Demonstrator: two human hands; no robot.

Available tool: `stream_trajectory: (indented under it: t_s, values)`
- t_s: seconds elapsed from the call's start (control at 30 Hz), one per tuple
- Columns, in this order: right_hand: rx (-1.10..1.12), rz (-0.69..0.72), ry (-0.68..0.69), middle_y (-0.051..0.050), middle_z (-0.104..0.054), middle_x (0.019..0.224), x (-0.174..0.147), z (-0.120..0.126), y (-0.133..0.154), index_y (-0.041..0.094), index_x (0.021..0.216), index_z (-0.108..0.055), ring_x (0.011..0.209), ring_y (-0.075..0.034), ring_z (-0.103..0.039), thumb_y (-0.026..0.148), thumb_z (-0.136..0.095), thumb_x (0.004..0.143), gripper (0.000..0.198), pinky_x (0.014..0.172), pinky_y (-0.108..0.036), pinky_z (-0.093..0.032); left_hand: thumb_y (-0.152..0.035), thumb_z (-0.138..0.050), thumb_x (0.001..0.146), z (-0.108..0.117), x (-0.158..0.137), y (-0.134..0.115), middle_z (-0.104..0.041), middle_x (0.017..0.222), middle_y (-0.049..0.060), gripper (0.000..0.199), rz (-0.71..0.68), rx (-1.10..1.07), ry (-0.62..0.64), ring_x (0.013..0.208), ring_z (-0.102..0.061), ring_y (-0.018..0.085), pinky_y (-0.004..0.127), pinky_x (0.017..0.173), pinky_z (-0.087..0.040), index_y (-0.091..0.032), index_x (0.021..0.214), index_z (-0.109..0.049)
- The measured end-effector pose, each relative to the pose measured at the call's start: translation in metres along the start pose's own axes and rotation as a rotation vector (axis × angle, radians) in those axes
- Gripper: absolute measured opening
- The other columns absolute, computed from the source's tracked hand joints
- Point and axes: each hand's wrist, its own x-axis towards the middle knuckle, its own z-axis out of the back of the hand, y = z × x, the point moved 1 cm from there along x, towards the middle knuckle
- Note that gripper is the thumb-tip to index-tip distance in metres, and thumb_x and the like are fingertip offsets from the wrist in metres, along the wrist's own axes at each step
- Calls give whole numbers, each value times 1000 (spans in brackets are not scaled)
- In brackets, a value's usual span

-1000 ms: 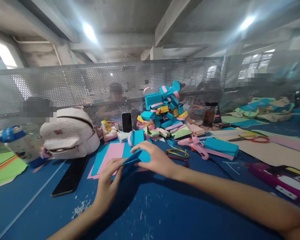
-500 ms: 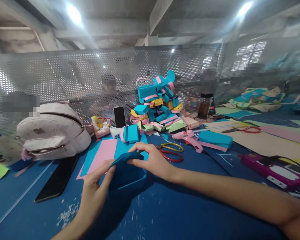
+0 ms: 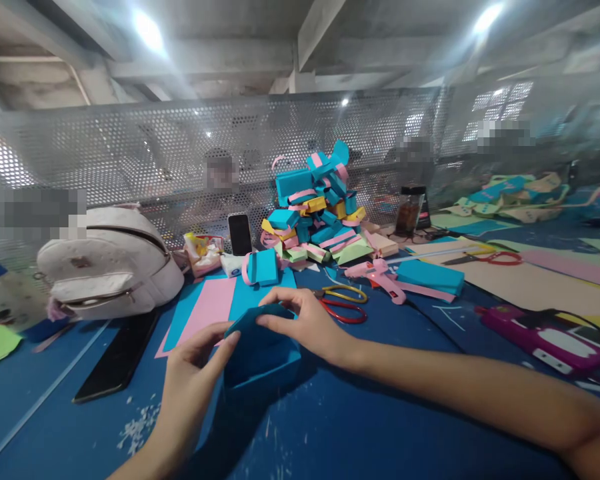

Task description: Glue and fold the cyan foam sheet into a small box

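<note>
A blue paper box [image 3: 263, 363] with a raised flap is held just above the blue table, its open side facing me. My left hand [image 3: 195, 367] pinches the left edge of the flap between thumb and fingers. On the upper right edge, my right hand [image 3: 305, 323] is closed with thumb below and fingers on top. Right behind my right hand lie scissors [image 3: 343, 303] with one yellow and one red handle loop. A small finished blue paper bag [image 3: 263, 267] with a pink handle stands beyond the box.
Blue and pink paper sheets [image 3: 207, 303] lie behind my left hand, beside a black phone [image 3: 117, 360] and white backpack [image 3: 115, 267]. A pile of paper bags [image 3: 315, 207] rises at the back. Rightward are a pink glue gun [image 3: 380, 277], blue box [image 3: 430, 277] and purple case [image 3: 545, 340].
The blue box has tilted and shifted slightly right, so more of its inside and front edge shows. Both hands keep their grip on the flap.
</note>
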Motion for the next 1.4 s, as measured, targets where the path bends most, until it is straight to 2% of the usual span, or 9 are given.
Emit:
stream_trajectory:
  t_s: [0.13, 0.37, 0.53, 0.8, 0.9, 1.1, 1.27, 1.4]
  values:
    - [-12, 7, 11, 0, -63, 77, -2, -1, 0, 19, 78, -65, 77, -16, -57, 28, -71, 77, 11, 71, -29, -42, -37, -79, 69, 0, 0, -2, -66, 80, -2, 21, 26, -85, -61, 77, -57, 12, 16, 68, -45, -21, 78, -69]
    - [-102, 74, 13, 2, -62, 76, -3, -3, -3, 19, 80, -64, 76, -15, -55, 20, -67, 79, 3, 70, -29, -40, -31, -77, 73, 2, 1, -3, -61, 77, -3, 16, -93, -66, -41, 77, -56, 11, 16, 71, -44, -20, 73, -64]
    - [-177, 192, 8, 1, -62, 82, -3, -1, -4, 19, 81, -64, 83, -15, -55, 13, -68, 79, 8, 77, -31, -41, -28, -74, 75, 5, 1, -4, -64, 81, -1, 12, -202, -1, -32, 80, -59, 13, 19, 74, -48, -21, 73, -65]
    - [-292, 348, 69, 0, -64, 90, -9, 2, 10, 20, 88, -66, 89, -16, -54, 22, -72, 81, 9, 85, -32, -41, -21, -70, 79, 7, -3, -8, -66, 78, 1, 6, -349, 94, 38, 80, -61, 16, 26, 76, -49, -21, 75, -66]
    - [-286, 362, 76, 0, -65, 90, -10, 1, 13, 21, 87, -66, 89, -16, -55, 20, -72, 81, 8, 85, -33, -41, -23, -71, 77, 4, -4, -13, -67, 75, 2, 7, -379, 129, 24, 77, -63, 17, 28, 72, -51, -21, 72, -67]
    - [-271, 364, 69, 1, -66, 87, -9, 1, 14, 20, 84, -66, 87, -16, -55, 17, -72, 80, 8, 84, -33, -41, -37, -73, 72, -8, -3, -29, -66, 65, 4, 20, -407, 126, -138, 70, -64, 21, 32, 65, -53, -19, 66, -68]
    - [-263, 352, 70, 1, -65, 86, -9, 1, 14, 20, 84, -66, 86, -16, -55, 16, -72, 80, 8, 83, -33, -41, -40, -72, 72, -11, -4, -33, -65, 64, 4, 22, -407, 122, -141, 70, -65, 21, 33, 65, -54, -19, 67, -68]
    - [-256, 343, 69, 1, -65, 85, -9, 1, 15, 20, 82, -66, 86, -16, -55, 16, -72, 80, 7, 83, -33, -41, -34, -73, 73, -4, -6, -26, -66, 67, 4, 16, -401, 146, -103, 71, -64, 21, 32, 66, -53, -19, 68, -68]
